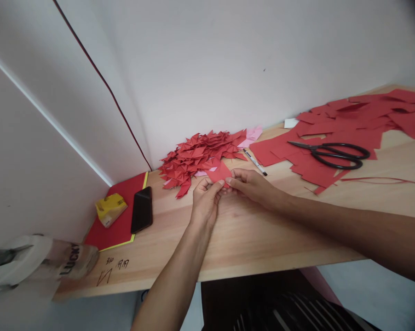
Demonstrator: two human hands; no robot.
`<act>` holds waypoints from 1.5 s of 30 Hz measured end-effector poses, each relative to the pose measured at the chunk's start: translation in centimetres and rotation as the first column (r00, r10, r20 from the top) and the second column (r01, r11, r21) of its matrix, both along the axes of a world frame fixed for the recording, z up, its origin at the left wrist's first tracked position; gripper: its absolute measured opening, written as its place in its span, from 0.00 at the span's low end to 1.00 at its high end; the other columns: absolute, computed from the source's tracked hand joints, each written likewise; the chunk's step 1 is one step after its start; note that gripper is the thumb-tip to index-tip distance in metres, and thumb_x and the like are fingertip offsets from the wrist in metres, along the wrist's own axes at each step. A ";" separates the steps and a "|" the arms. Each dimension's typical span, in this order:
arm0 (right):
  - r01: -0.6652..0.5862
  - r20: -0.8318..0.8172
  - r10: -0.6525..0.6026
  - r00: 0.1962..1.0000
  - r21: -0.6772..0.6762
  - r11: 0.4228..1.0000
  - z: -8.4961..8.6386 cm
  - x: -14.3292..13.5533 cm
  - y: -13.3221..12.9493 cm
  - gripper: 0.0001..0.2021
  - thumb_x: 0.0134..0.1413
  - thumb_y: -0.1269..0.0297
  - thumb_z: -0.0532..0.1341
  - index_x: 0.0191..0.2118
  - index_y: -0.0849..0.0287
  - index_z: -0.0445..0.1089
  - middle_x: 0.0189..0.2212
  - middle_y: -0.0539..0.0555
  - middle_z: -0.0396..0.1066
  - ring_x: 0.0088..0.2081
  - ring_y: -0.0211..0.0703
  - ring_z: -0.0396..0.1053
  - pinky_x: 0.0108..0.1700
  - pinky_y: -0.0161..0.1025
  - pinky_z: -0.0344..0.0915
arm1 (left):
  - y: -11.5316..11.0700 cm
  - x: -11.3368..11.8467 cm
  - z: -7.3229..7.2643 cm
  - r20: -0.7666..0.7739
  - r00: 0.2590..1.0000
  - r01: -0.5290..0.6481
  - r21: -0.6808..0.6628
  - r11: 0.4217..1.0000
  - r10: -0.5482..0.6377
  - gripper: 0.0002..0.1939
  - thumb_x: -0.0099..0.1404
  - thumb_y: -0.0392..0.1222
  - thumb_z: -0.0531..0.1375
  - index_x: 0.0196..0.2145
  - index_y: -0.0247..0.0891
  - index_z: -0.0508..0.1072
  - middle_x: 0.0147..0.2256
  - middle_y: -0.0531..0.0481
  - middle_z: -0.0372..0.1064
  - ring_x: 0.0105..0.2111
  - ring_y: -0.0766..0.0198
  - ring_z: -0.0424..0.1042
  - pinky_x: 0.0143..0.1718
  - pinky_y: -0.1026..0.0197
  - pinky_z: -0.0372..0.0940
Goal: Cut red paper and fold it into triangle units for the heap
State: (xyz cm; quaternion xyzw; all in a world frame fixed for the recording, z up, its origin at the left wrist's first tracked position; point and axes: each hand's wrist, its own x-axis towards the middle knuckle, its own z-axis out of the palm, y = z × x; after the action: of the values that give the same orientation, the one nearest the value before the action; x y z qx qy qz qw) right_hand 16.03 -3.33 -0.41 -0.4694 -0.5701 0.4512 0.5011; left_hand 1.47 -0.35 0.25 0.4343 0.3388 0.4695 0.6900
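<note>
Between my two hands is a small piece of red paper, pinched along its near edge. My left hand grips it with the thumb on top, and my right hand does the same from the other side. The thumbs almost meet, and the fingertips beneath the paper are partly hidden. Just beyond the hands lies a heap of folded red paper pieces, with a few pink ones among them. A pen rests on the table past my right hand.
Black-handled scissors lie on loose red paper sheets at the right. To the left are a phone, a red folder, a yellow packet and a clear bottle. A wall backs the wooden table.
</note>
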 end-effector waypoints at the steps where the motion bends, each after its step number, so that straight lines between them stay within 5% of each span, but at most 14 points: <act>1: 0.000 -0.003 0.000 1.000 0.005 1.000 0.0 0.0 0.0 0.12 0.53 0.54 0.61 0.28 0.57 0.63 0.26 0.49 0.69 0.27 0.37 0.64 0.30 0.35 0.61 | 0.0 0.0 0.0 -0.001 1.000 0.003 0.002 1.000 -0.003 0.15 0.46 0.39 0.71 0.28 0.33 0.71 0.24 0.53 0.72 0.23 0.71 0.70 0.30 0.65 0.65; 12: 0.021 0.017 -0.023 1.000 0.104 0.994 -0.3 -0.1 -0.1 0.10 0.56 0.59 0.58 0.27 0.56 0.62 0.24 0.48 0.67 0.26 0.38 0.63 0.30 0.36 0.59 | -0.1 -0.1 0.2 0.004 0.999 0.033 0.038 0.999 -0.033 0.16 0.47 0.38 0.72 0.28 0.34 0.68 0.24 0.54 0.71 0.23 0.71 0.69 0.30 0.66 0.64; 24: -0.052 0.067 0.052 0.996 -0.002 0.999 0.8 0.1 -0.7 0.13 0.58 0.54 0.57 0.27 0.57 0.65 0.24 0.49 0.70 0.26 0.37 0.63 0.30 0.36 0.60 | 0.1 -0.4 0.1 -0.042 0.998 -0.044 0.165 0.985 0.052 0.15 0.47 0.40 0.71 0.26 0.35 0.68 0.23 0.55 0.70 0.23 0.71 0.69 0.32 0.65 0.64; 32: 0.030 0.074 -0.040 0.996 0.130 0.991 0.6 -0.1 -0.9 0.14 0.60 0.54 0.56 0.27 0.56 0.65 0.25 0.50 0.70 0.29 0.39 0.66 0.34 0.36 0.62 | 0.1 -0.3 0.5 0.046 0.998 0.052 0.039 0.998 -0.053 0.16 0.46 0.38 0.72 0.29 0.34 0.70 0.25 0.54 0.71 0.25 0.71 0.69 0.34 0.63 0.65; 45: -0.009 0.141 0.000 0.990 0.060 0.998 0.5 0.0 -0.7 0.14 0.57 0.55 0.58 0.25 0.56 0.65 0.23 0.49 0.69 0.26 0.39 0.63 0.30 0.36 0.58 | 0.3 -0.4 0.1 -0.012 0.999 -0.046 0.129 0.991 0.048 0.16 0.46 0.38 0.71 0.24 0.35 0.66 0.21 0.56 0.68 0.23 0.72 0.68 0.32 0.66 0.64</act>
State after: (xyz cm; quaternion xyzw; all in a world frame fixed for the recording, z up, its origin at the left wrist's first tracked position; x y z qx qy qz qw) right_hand 16.06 -4.02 0.08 -0.4836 -0.6186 0.4007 0.4722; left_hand 1.08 -0.10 0.31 0.4733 0.3234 0.5033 0.6467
